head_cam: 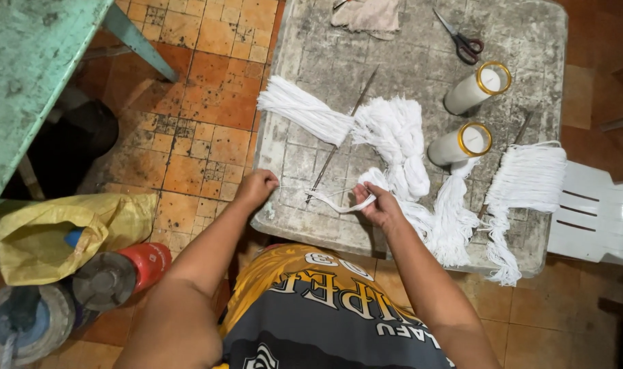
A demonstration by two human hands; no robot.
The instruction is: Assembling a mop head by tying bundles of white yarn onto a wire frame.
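Pinching a white string (339,203) taut at the table's (530,41) near edge, left hand (255,187) closing on one end, right hand (378,205) gripping the other, lying just beside a thin metal rod (339,140) and white string bundles (393,137)

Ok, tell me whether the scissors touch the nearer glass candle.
Apart. The head view shows the scissors lying on the table, with a plain strip of bare tabletop between them and the candle.
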